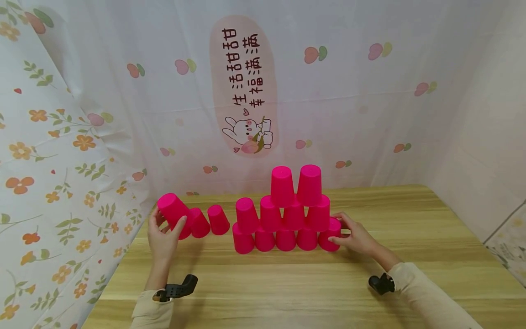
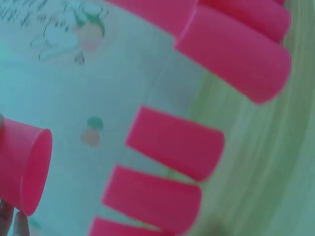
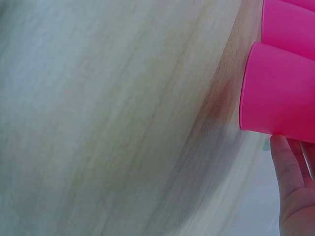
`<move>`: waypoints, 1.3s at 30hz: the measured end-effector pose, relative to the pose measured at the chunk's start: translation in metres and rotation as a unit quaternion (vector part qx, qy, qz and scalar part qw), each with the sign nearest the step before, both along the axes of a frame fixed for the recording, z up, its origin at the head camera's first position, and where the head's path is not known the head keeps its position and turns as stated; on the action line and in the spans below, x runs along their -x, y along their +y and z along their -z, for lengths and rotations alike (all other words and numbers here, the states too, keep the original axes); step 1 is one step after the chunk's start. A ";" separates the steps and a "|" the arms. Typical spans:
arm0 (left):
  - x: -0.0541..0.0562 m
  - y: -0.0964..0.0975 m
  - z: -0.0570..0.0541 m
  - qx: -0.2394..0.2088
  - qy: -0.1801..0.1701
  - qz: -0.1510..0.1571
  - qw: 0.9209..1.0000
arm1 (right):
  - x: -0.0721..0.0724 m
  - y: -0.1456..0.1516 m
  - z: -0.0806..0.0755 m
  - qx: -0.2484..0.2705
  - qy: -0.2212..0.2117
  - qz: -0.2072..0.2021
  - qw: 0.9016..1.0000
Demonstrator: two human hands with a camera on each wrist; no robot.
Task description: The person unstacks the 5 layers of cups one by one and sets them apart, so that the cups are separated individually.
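My left hand [image 1: 163, 240] holds a bright pink plastic cup [image 1: 174, 211], upside down and tilted, with the thumb on its near side. In the left wrist view that held cup [image 2: 22, 167] shows its open rim, apart from the standing cups. Upside-down pink cups are stacked in a pyramid in the middle: a long bottom row [image 1: 286, 241], a row [image 1: 270, 214] on it, and two cups [image 1: 310, 185] on top. My right hand [image 1: 357, 236] grips the bottom row's right end cup [image 1: 330, 240], thumb in front. In the right wrist view its fingers [image 3: 288, 167] touch that cup.
Left of the pyramid, separate upside-down cups [image 1: 218, 220] stand on the wooden table [image 1: 263, 288]. The left wrist view shows a further cup [image 2: 125, 228] at its bottom edge. A printed white curtain [image 1: 353, 114] hangs behind the table.
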State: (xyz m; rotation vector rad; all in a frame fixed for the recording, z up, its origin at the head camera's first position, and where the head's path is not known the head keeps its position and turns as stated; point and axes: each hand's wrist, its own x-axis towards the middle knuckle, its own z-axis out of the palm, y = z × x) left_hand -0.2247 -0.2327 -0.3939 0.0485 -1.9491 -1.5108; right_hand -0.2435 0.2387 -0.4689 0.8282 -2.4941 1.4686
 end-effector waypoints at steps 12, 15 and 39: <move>-0.015 -0.028 0.037 -0.002 -0.093 -0.096 0.991 | 0.000 0.000 -0.001 -0.009 -0.040 0.013 0.999; -0.015 -0.032 0.048 -0.002 -0.118 -0.099 0.988 | 0.000 0.001 -0.001 -0.010 -0.041 0.010 0.999; -0.005 -0.045 0.086 -0.014 -0.172 -0.073 0.982 | 0.000 0.000 0.000 -0.007 -0.035 0.012 0.999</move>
